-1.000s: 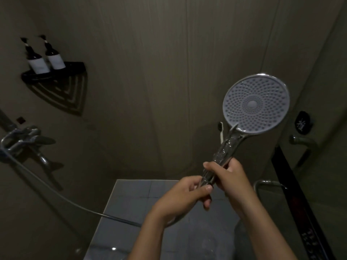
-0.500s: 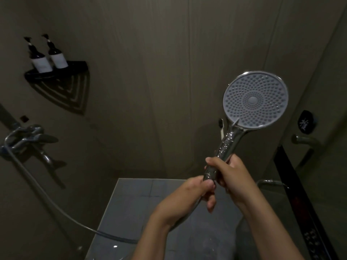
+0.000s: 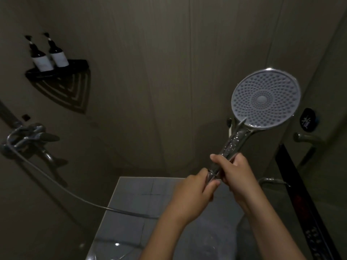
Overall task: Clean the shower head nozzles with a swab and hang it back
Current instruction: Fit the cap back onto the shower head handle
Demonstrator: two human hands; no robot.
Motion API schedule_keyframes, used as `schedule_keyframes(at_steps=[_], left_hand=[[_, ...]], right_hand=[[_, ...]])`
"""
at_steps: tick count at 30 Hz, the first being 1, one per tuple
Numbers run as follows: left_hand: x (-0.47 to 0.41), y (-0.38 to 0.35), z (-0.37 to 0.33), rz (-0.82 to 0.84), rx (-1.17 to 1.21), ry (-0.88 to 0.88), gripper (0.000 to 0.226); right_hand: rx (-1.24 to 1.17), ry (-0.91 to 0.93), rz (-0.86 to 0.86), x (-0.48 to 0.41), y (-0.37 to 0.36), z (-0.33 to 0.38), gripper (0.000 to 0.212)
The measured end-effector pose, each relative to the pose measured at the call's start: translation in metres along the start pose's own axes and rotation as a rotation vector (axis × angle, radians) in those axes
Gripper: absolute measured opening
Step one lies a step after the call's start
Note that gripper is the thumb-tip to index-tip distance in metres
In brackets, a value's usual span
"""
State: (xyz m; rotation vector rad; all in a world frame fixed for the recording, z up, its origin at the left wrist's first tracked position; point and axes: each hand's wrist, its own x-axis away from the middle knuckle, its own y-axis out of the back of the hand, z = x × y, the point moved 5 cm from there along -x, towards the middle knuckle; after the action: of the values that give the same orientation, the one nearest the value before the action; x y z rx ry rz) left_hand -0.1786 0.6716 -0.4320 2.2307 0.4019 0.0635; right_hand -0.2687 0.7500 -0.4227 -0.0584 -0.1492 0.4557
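Note:
A round chrome shower head (image 3: pixel 265 99) with a grey dotted nozzle face points toward me, raised at the right. Its shiny handle (image 3: pixel 231 143) slopes down-left into both hands. My right hand (image 3: pixel 234 174) grips the handle's middle. My left hand (image 3: pixel 193 194) grips the handle's lower end, where the hose joins. The grey hose (image 3: pixel 62 184) runs from there down and left to the wall tap (image 3: pixel 28 139). A thin white stick with a dark tip (image 3: pixel 229 126) shows just behind the handle; I cannot tell whether it is the swab.
A black corner shelf (image 3: pixel 56 71) carries two dark pump bottles (image 3: pixel 49 55) at upper left. A glass door with a metal handle (image 3: pixel 308 138) and a black round sticker (image 3: pixel 308 121) stands at right. Grey floor tiles (image 3: pixel 135 203) lie below.
Both hands stay on the handle and the shower head has hardly moved. My left fingers have wrapped more tightly round the handle's lower end.

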Motion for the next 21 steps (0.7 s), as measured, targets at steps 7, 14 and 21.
schedule_keyframes(at_steps=[7,14,21], left_hand=[[0.013,0.008,-0.008,0.497,0.969,-0.033,0.018],[0.016,0.009,-0.01,0.529,1.047,-0.065,0.021],[0.01,0.008,-0.009,0.188,0.488,-0.016,0.016]], right_hand=[[-0.178,-0.048,0.221,0.015,-0.014,0.011,0.017],[-0.233,-0.003,0.285,0.023,-0.018,0.023,0.029],[-0.129,0.02,0.182,0.014,-0.006,0.015,0.02]])
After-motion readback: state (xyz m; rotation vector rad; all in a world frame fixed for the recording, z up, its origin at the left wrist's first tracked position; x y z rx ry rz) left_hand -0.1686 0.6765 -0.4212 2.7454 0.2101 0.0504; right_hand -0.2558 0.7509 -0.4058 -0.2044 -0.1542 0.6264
